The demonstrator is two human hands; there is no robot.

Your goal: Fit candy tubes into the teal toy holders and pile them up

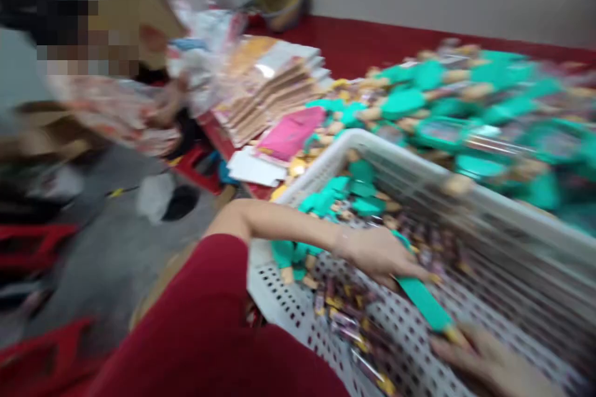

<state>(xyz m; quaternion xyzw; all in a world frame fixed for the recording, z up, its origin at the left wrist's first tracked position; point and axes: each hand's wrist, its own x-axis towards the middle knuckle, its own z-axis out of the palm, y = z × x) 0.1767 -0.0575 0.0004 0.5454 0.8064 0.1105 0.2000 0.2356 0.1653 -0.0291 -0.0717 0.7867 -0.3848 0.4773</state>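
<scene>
Over a white perforated basket (410,167), my left hand (384,254) holds the upper end of a flat green piece (426,303). The piece's lower, tan-and-yellow end is between the fingers of my right hand (484,353), at the lower right. Inside the basket, several green pieces (335,192) lie at the far left end. Small dark, shiny items with yellow parts (349,316) are scattered on the basket floor below my left hand. Motion blur hides the finer details of both hands.
Many green pieces (447,99) are heaped behind the basket. A pink packet (291,133) and stacked cards (272,87) lie on the red surface (372,43). At the left is another person in a patterned top (116,108); red stools (32,242) stand on the floor.
</scene>
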